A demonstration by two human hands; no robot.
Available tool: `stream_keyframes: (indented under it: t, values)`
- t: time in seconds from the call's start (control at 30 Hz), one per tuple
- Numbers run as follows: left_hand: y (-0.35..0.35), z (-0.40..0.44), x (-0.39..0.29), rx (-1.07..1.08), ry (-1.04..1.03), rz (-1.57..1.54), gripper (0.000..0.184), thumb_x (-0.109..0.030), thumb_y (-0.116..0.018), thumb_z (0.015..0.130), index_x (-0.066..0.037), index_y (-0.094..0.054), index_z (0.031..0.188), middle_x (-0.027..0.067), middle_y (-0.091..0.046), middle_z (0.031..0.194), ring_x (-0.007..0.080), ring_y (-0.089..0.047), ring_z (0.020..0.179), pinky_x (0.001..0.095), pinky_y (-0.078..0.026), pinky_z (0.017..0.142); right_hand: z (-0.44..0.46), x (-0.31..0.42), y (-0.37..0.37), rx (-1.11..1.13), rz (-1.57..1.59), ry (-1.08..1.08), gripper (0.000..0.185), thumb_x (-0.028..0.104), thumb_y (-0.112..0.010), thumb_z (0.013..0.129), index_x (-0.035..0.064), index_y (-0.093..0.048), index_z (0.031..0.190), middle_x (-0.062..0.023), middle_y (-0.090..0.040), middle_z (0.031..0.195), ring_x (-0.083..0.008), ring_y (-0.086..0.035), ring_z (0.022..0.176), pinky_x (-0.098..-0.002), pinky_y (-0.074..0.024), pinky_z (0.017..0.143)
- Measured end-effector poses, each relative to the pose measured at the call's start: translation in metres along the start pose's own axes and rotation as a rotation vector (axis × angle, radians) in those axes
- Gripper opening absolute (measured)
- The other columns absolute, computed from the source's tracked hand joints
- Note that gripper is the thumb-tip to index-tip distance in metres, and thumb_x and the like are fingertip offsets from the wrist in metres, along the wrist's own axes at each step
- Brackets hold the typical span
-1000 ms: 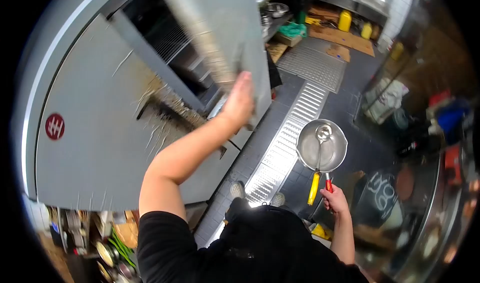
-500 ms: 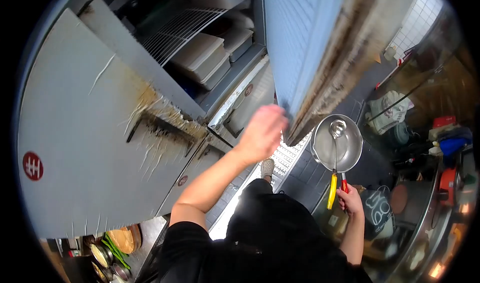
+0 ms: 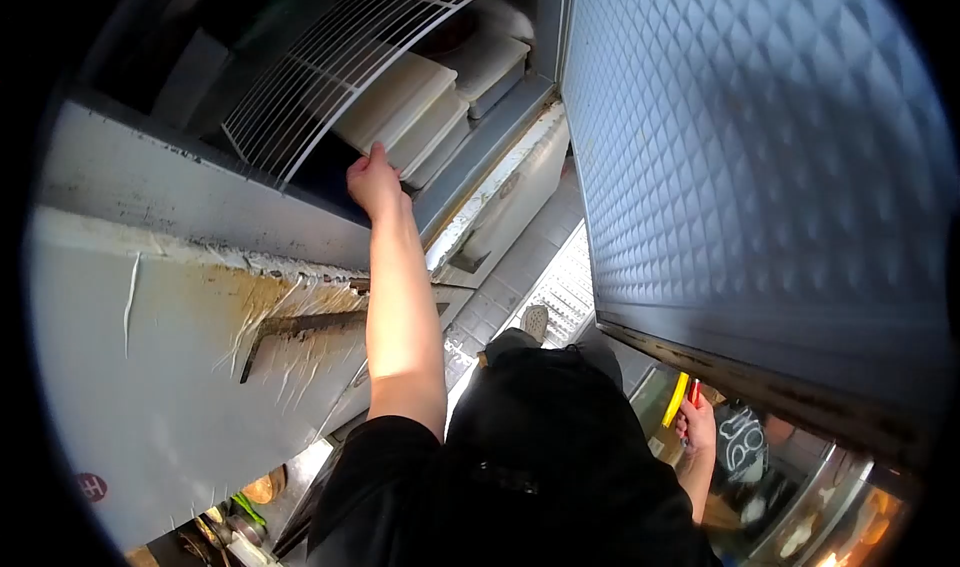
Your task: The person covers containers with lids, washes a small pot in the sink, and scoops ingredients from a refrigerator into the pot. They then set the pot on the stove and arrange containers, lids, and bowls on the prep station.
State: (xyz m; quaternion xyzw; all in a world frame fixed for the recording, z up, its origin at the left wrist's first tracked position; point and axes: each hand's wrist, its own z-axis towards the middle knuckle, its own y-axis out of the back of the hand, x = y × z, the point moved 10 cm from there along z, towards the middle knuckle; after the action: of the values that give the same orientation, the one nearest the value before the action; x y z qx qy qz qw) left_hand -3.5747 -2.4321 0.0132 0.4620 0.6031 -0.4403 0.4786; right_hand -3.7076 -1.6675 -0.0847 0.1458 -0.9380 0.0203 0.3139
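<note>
My left hand [image 3: 376, 183] reaches into the open refrigerator, its fingers curled at the near corner of a lidded pale plastic container [image 3: 400, 97]. That container rests on another one, beneath a white wire shelf [image 3: 335, 52]. Down at the right, my right hand [image 3: 697, 424] is closed around the red handle [image 3: 695, 391] of a metal pan. Beside it sticks up the yellow handle [image 3: 675, 401] of a ladle. The pan's bowl and the ladle's head are hidden behind the refrigerator door [image 3: 740, 157].
The dimpled door stands wide open on my right. More lidded containers [image 3: 487, 62] sit deeper in the refrigerator. A closed door [image 3: 200, 367] with peeling film is at left. Food and bowls [image 3: 250, 507] lie at bottom left. My shoe [image 3: 535, 322] is on the floor.
The refrigerator door has swung wider to the right and now covers the pan. My left hand has moved from the door's edge into the refrigerator, onto the container.
</note>
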Motion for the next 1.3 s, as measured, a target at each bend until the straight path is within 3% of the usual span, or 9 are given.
stream_keyframes:
  t: [0.1, 0.27, 0.37, 0.7, 0.9, 1.1, 1.17, 1.2, 1.3]
  values:
    - [-0.004, 0.004, 0.005, 0.085, 0.179, -0.078, 0.021, -0.015, -0.073, 0.091, 0.001, -0.059, 0.095, 0.0101, -0.062, 0.093, 0.0179, -0.059, 0.074, 0.0315, -0.053, 0.059, 0.005, 0.006, -0.001, 0.034, 0.000, -0.005, 0.008, 0.015, -0.063, 0.097, 0.0122, -0.055, 0.098, 0.0048, -0.047, 0.061, -0.0054, -0.042, 0.043, -0.0208, -0.0342, 0.038]
    - [-0.002, 0.008, 0.012, 0.018, 0.307, -0.232, 0.013, -0.008, -0.071, 0.090, 0.000, -0.061, 0.090, 0.0063, -0.055, 0.071, 0.0175, -0.054, 0.060, 0.0353, -0.054, 0.060, 0.021, 0.022, 0.014, 0.037, -0.068, 0.009, 0.008, 0.016, -0.063, 0.097, 0.0114, -0.056, 0.098, 0.0045, -0.046, 0.061, -0.0062, -0.042, 0.042, -0.0220, -0.0343, 0.037]
    - [-0.006, 0.023, 0.014, 0.075, 0.365, -0.168, 0.014, -0.007, -0.072, 0.089, 0.001, -0.060, 0.087, 0.0067, -0.054, 0.070, 0.0175, -0.053, 0.060, 0.0351, -0.055, 0.060, 0.036, 0.024, 0.026, 0.046, -0.072, 0.035, 0.008, 0.015, -0.064, 0.097, 0.0110, -0.057, 0.095, 0.0043, -0.046, 0.060, -0.0065, -0.042, 0.042, -0.0227, -0.0344, 0.037]
    - [0.008, 0.022, 0.015, 0.050, 0.331, -0.262, 0.016, -0.007, -0.073, 0.088, 0.000, -0.059, 0.085, 0.0066, -0.053, 0.073, 0.0180, -0.053, 0.060, 0.0352, -0.055, 0.058, 0.030, 0.029, 0.045, 0.020, -0.136, 0.002, 0.010, 0.014, -0.065, 0.096, 0.0103, -0.056, 0.098, 0.0037, -0.046, 0.060, -0.0064, -0.042, 0.042, -0.0224, -0.0329, 0.036]
    - [0.019, -0.006, 0.008, 0.000, 0.309, -0.181, 0.019, -0.017, -0.074, 0.089, -0.002, -0.062, 0.090, 0.0073, -0.056, 0.077, 0.0166, -0.056, 0.069, 0.0342, -0.053, 0.068, 0.025, 0.014, 0.053, 0.063, -0.164, 0.046, 0.013, 0.013, -0.068, 0.094, 0.0092, -0.056, 0.091, 0.0023, -0.047, 0.060, -0.0094, -0.043, 0.042, -0.0256, -0.0341, 0.038]
    - [0.009, -0.035, -0.018, 0.080, 0.063, -0.031, 0.042, -0.022, -0.074, 0.091, 0.010, -0.061, 0.115, 0.0133, -0.063, 0.098, 0.0243, -0.061, 0.088, 0.0373, -0.052, 0.083, 0.021, -0.009, 0.061, 0.031, -0.083, 0.007, 0.013, 0.010, -0.068, 0.093, 0.0101, -0.055, 0.092, 0.0026, -0.046, 0.060, -0.0090, -0.042, 0.041, -0.0251, -0.0326, 0.037]
    - [0.010, -0.096, -0.087, -0.219, -0.578, 0.454, 0.060, -0.027, -0.070, 0.096, 0.010, -0.046, 0.136, 0.0217, -0.053, 0.128, 0.0276, -0.060, 0.105, 0.0419, -0.048, 0.097, 0.025, -0.016, 0.064, 0.026, -0.058, 0.015, 0.014, 0.011, -0.068, 0.092, 0.0100, -0.054, 0.091, 0.0020, -0.047, 0.060, -0.0095, -0.042, 0.040, -0.0253, -0.0322, 0.037]
    - [-0.009, -0.124, -0.099, -0.037, -0.638, 0.218, 0.057, -0.023, -0.068, 0.098, 0.007, -0.045, 0.140, 0.0207, -0.046, 0.139, 0.0237, -0.058, 0.110, 0.0364, -0.048, 0.098, 0.025, -0.019, 0.064, 0.019, -0.059, 0.019, 0.014, 0.011, -0.068, 0.092, 0.0100, -0.054, 0.092, 0.0018, -0.047, 0.060, -0.0096, -0.042, 0.039, -0.0254, -0.0322, 0.037]
    - [-0.091, -0.178, -0.088, 0.483, -0.499, -0.074, 0.037, -0.014, -0.061, 0.102, 0.004, -0.054, 0.134, 0.0120, -0.063, 0.122, 0.0201, -0.063, 0.110, 0.0308, -0.049, 0.098, 0.019, -0.023, 0.060, 0.000, -0.040, 0.041, 0.015, 0.012, -0.068, 0.092, 0.0099, -0.054, 0.091, 0.0015, -0.048, 0.059, -0.0103, -0.043, 0.039, -0.0257, -0.0324, 0.036]
